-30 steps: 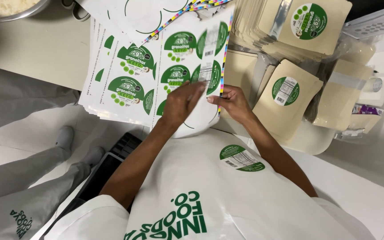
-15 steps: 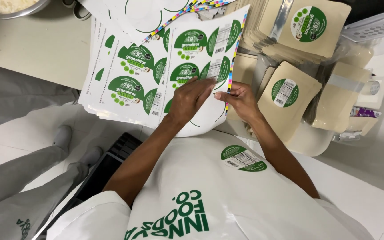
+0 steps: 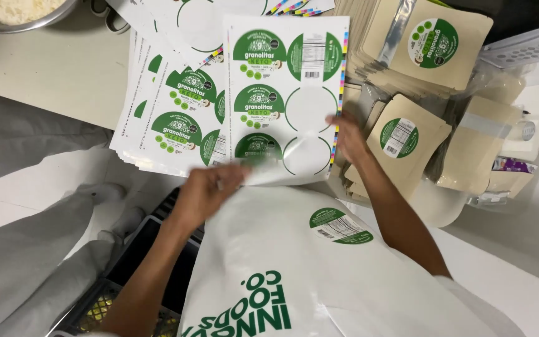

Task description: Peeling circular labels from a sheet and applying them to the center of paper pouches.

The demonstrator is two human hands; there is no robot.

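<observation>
Left hand (image 3: 210, 187) is pinching the glossy label sheet (image 3: 285, 93)'s curling bottom edge | right hand (image 3: 347, 134), blurred, is touching its right edge, grip unclear | round green stickers (image 3: 259, 50) lining it | tan pouches (image 3: 407, 134) stacked beside.

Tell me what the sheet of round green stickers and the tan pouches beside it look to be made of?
The sticker sheet looks like glossy paper labels on a slick white backing: it curls at its lower edge, and peeled circles leave shiny blank outlines. The tan pouches look like matte kraft paper, probably film-lined; a clear shiny strip on the top pouch suggests a plastic window.
</observation>
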